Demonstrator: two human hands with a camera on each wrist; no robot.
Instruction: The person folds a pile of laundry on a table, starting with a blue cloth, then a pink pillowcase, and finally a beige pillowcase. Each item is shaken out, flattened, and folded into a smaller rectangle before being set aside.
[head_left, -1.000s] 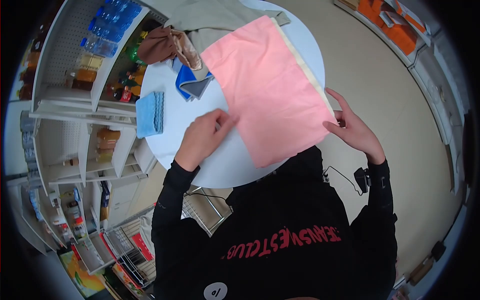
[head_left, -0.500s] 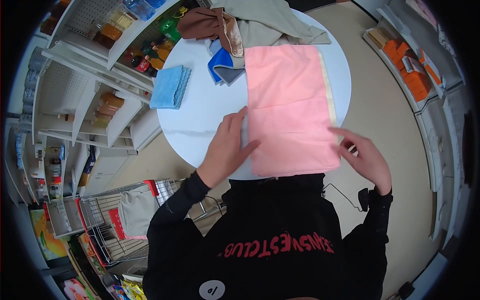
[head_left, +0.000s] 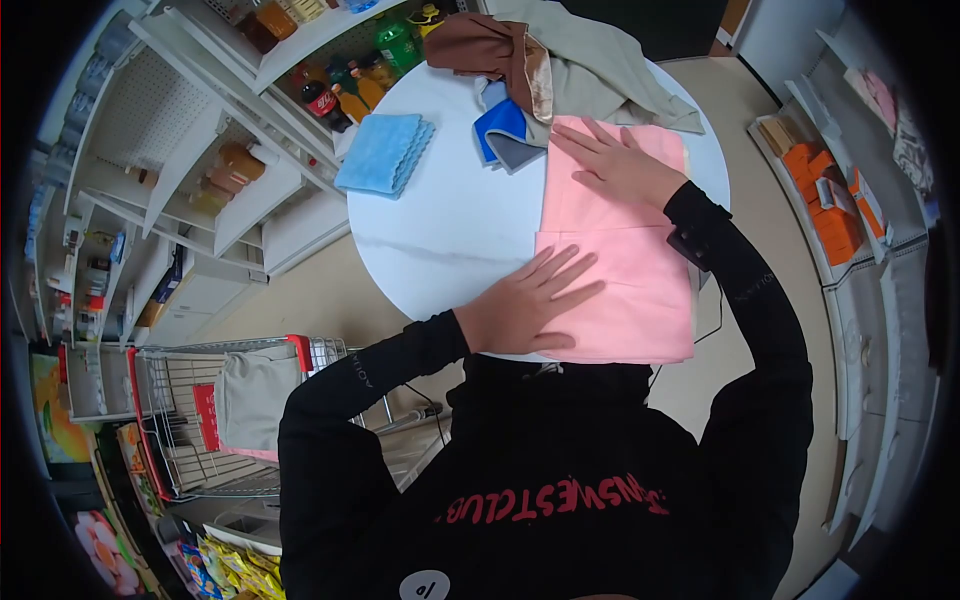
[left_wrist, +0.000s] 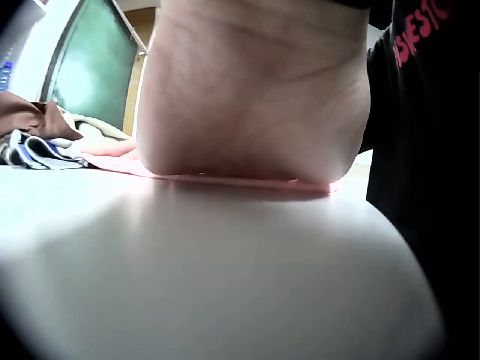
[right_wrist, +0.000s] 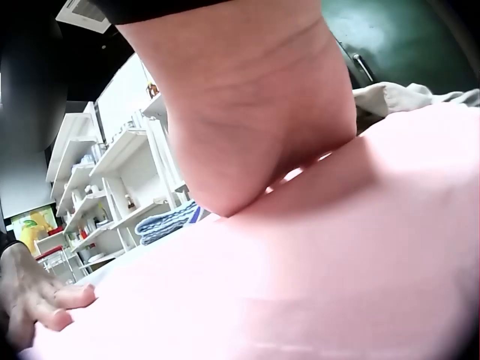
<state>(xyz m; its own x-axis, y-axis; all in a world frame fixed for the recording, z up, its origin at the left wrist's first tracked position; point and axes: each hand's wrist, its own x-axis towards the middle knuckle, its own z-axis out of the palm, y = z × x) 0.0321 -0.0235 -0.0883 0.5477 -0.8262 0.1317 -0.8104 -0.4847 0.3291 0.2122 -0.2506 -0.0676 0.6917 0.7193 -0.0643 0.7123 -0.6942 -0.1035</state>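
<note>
A pink cloth (head_left: 625, 290), folded into a rough rectangle, lies on the right half of the round white table (head_left: 430, 235). My left hand (head_left: 530, 305) rests flat on its near left part, fingers spread; in the left wrist view the heel of that hand (left_wrist: 251, 112) sits low over the tabletop. Across the cloth's far end lies my right hand (head_left: 625, 165), palm down with straight fingers pointing left. The right wrist view has the heel of the right hand (right_wrist: 255, 127) against the pink fabric (right_wrist: 315, 277).
A light blue folded towel (head_left: 385, 153) lies at the table's left. Behind the pink cloth are a blue and grey cloth (head_left: 510, 140), a brown cloth (head_left: 480, 45) and a grey-green garment (head_left: 610, 70). A shopping cart (head_left: 180, 400) stands left; shelves (head_left: 210, 170) line both sides.
Both hands have come from the cloth's side edges onto its top and flattened there, the right one reaching to the far end. The pink cloth lies straighter. The head view has shifted.
</note>
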